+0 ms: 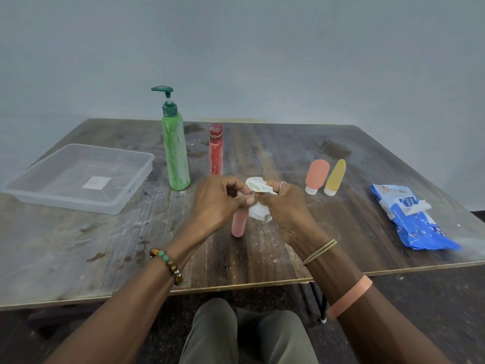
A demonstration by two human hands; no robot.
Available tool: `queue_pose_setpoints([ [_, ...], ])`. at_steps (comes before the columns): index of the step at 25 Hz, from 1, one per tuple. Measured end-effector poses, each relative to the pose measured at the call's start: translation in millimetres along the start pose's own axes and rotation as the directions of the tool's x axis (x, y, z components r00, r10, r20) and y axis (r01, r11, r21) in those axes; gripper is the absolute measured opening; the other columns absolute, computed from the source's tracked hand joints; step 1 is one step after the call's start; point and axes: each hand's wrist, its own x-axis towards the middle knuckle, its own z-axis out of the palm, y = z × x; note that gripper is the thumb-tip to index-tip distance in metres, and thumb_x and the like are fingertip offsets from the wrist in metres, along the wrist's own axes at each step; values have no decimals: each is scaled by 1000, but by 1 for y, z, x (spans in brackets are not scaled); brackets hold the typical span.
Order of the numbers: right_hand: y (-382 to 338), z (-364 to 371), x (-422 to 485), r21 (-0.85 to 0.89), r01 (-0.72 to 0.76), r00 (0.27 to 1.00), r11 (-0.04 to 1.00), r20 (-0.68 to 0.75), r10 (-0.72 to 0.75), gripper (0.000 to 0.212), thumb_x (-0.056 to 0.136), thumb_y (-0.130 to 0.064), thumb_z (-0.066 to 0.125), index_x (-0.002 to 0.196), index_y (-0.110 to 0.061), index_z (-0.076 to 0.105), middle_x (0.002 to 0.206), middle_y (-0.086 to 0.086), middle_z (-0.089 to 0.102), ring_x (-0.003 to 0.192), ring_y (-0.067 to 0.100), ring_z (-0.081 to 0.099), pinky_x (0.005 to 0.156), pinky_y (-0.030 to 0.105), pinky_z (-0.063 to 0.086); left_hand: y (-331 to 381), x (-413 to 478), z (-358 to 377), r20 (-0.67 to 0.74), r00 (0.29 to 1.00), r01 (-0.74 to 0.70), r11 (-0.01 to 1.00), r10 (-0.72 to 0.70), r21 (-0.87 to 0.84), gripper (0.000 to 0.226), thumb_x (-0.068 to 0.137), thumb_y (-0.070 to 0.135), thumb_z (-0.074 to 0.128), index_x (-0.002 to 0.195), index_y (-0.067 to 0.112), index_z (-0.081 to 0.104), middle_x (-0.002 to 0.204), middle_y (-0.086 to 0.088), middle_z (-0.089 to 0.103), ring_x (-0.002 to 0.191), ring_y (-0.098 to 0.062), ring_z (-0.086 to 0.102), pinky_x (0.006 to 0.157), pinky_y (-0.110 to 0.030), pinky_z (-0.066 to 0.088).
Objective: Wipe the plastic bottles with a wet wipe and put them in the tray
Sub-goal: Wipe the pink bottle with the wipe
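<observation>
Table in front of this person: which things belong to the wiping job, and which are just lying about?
Part of the job: pink bottle in the left hand, wipe in the right hand, green pump bottle, red bottle, orange bottle, yellow bottle, tray, pack of wipes.
Just there: bead bracelet, pink wristband, both merely worn.

The counter is dark wood, matt, worn and streaked whitish. At left, the tray is clear, smooth plastic. The green pump bottle and red bottle are plastic with white smears. The centre wet wipe looks like crumpled cloth, the pink bottle matt. At right, the wipes pack is glossy, crinkled film.
</observation>
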Motion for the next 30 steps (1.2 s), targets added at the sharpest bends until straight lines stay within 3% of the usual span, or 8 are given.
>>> queue_pose_setpoints([
  [4,-3,6,-3,38,-6,1000,999,-2,6,16,90,5,61,93,-10,67,85,7,71,69,13,66,55,23,54,-3,3,-11,90,993,81,991,-72,-104,27,79,4,80,99,22,76,96,5,77,88,-7,73,88,-36,60],
  [7,1,12,-3,46,7,1000,999,-7,-7,18,90,5,60,99,-9,66,93,11,70,73,15,66,59,26,53,-9,1,-17,127,990,67,995,-57,-73,28,85,6,75,111,18,75,107,5,76,94,0,69,92,-28,57],
  [12,2,17,-2,49,-10,999,999,-45,12,20,89,3,62,105,-9,66,97,11,72,82,20,70,56,25,53,-12,-3,-19,91,995,35,999,-31,-41,39,70,30,88,106,20,78,85,14,74,81,-11,71,77,-29,59],
  [17,-4,25,10,-51,-41,999,998,-8,41,22,85,4,65,105,-5,68,103,14,72,89,25,71,76,39,60,-13,-1,-14,-34,999,-32,995,35,93,29,69,23,90,97,22,79,86,8,77,75,-5,71,72,-23,59],
  [21,-22,15,13,92,32,976,995,-216,-11,28,88,-1,66,115,-9,64,102,7,70,95,24,68,82,44,58,-16,-6,-27,-157,984,45,962,-90,-270,35,79,5,79,110,20,73,100,4,75,84,1,71,73,-15,56],
  [23,-30,2,-6,58,163,934,985,-331,-135,25,91,-8,65,114,-17,65,92,-5,68,88,14,67,73,31,57,-13,-9,-32,-188,967,63,881,-169,-468,41,83,1,74,119,19,67,102,9,72,89,4,70,74,-14,55],
  [26,-36,-9,-51,33,299,898,954,-348,-269,21,90,-18,69,97,-36,62,86,-17,71,85,7,70,70,25,57,-9,-20,-25,-207,934,96,764,-290,-638,43,82,6,74,124,14,66,108,4,74,99,-2,70,82,-19,57],
  [30,-24,-6,-83,-170,483,802,859,-309,-512,29,87,-18,72,106,-39,66,90,-23,72,87,-5,67,71,12,53,6,-50,7,-180,889,92,551,-420,-830,43,73,17,76,115,13,69,107,-2,75,104,-16,71,87,-28,57],
])
